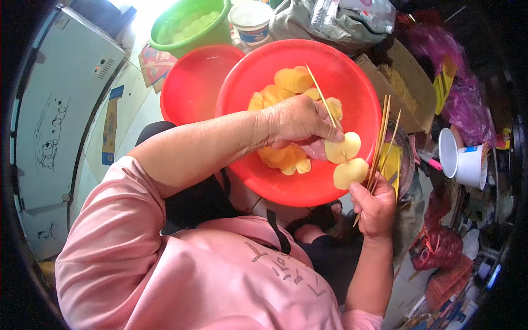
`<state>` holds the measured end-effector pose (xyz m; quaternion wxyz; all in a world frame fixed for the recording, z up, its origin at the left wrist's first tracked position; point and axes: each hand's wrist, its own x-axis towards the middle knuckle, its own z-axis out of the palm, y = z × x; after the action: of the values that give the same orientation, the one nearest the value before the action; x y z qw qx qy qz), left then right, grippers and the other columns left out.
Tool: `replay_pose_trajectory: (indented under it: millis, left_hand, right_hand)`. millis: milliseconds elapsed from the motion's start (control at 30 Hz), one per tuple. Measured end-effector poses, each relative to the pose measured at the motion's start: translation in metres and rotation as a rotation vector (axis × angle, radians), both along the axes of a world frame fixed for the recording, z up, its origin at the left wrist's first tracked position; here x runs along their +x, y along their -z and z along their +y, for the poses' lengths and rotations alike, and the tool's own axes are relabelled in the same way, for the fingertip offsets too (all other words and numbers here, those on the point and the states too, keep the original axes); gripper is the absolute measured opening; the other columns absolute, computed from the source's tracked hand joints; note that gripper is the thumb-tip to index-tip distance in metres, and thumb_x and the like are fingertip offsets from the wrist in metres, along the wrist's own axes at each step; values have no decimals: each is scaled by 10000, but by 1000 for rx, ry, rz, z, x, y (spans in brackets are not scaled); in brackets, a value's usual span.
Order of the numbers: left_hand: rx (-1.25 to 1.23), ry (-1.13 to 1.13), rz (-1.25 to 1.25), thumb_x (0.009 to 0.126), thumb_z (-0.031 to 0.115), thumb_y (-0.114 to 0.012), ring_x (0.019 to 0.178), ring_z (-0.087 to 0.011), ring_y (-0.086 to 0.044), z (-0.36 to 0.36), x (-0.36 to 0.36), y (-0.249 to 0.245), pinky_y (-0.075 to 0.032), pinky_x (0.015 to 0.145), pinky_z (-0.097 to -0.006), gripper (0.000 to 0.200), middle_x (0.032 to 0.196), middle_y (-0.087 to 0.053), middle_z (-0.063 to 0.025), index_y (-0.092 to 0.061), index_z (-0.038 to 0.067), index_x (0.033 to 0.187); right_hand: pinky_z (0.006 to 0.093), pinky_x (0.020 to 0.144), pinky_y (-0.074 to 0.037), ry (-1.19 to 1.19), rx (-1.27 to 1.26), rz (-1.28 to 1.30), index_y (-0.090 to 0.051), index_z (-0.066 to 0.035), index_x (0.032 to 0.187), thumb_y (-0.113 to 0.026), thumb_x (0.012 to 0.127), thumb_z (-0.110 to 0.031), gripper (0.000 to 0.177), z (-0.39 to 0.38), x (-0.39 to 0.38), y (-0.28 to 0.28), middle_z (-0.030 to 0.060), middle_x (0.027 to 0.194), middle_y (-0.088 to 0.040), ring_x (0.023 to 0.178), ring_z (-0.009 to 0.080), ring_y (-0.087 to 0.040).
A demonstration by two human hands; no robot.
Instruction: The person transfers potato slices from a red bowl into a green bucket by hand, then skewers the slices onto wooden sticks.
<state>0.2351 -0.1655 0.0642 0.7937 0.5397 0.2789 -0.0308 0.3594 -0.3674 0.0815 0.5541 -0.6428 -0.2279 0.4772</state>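
Note:
My left hand (300, 121) reaches over a big red basin (352, 71) and pinches a thin bamboo skewer (322, 99) together with a pale potato slice (342, 147). Just below, a second slice (350, 172) sits on the same skewer, touching the thumb of my right hand (375, 209). That hand also grips a bundle of spare skewers (382, 137) that stick up past the basin's right rim. Several yellow potato slices (291, 80) lie in the basin, partly hidden by my left hand.
A smaller red basin (192, 82) is tucked under the big one at left. A green bucket (190, 25) of slices and a white tub (251, 22) stand behind. A cardboard box (407, 82), white cups (459, 159) and bags crowd the right. A white appliance (60, 110) stands at left.

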Motion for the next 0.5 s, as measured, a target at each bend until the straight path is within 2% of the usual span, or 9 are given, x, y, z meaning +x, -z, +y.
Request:
replay_pose_trajectory:
  millis: [100, 233, 300, 333, 400, 433, 500]
  left_hand:
    - [-4, 13, 6, 830, 226, -665, 630, -131, -634, 1, 1, 2, -523, 583, -261, 217, 758, -651, -64, -644, 20, 892]
    - [2, -16, 20, 832, 235, -650, 628, -149, -630, 23, 5, -1, -522, 575, -287, 229, 783, -645, -61, -635, 18, 902]
    - [-143, -324, -45, 865, 264, -617, 703, -145, -634, 45, 10, 12, -517, 587, -283, 218, 792, -630, -37, -626, 54, 924]
    - [-141, -323, -45, 865, 264, -617, 703, -145, -634, 56, 13, 25, -517, 587, -283, 218, 792, -630, -37, -626, 54, 924]
    - [479, -326, 68, 869, 249, -577, 751, -212, -642, 72, 18, 60, -519, 639, -336, 208, 844, -637, -59, -602, 78, 986]
    - [481, -325, 68, 869, 249, -577, 751, -212, -642, 72, 20, 77, -519, 639, -336, 208, 844, -637, -59, -602, 78, 986]
    - [1318, 298, 208, 828, 245, -576, 784, -298, -637, 67, 25, 103, -513, 723, -372, 259, 866, -643, -80, -583, 101, 1044]
  right_hand:
    - [174, 436, -339, 0, -12, -12, -629, -44, 948, -643, 794, -60, 155, 1, 1, 1, -37, 676, -565, 492, 24, -424]
    - [168, 430, -334, 65, 36, -11, -621, -40, 958, -639, 801, -50, 159, -1, 7, 1, -28, 702, -569, 496, 25, -421]
    - [165, 429, -332, 80, 82, 27, -617, -38, 963, -639, 804, -48, 161, -3, 12, 0, -26, 712, -570, 497, 26, -418]
    - [163, 429, -332, 117, 85, 27, -614, -37, 966, -638, 808, -48, 161, -3, 13, 0, -23, 719, -572, 499, 27, -417]
    - [158, 430, -333, 147, 85, 36, -606, -34, 971, -631, 817, -46, 156, -3, 14, -3, -16, 739, -581, 503, 26, -417]
    - [158, 430, -333, 147, 87, 36, -606, -34, 971, -631, 817, -46, 156, -3, 14, -4, -16, 739, -581, 503, 26, -417]
    - [156, 428, -334, 134, 106, 65, -604, -35, 974, -621, 821, -36, 154, -3, 13, -5, -13, 744, -585, 505, 25, -421]
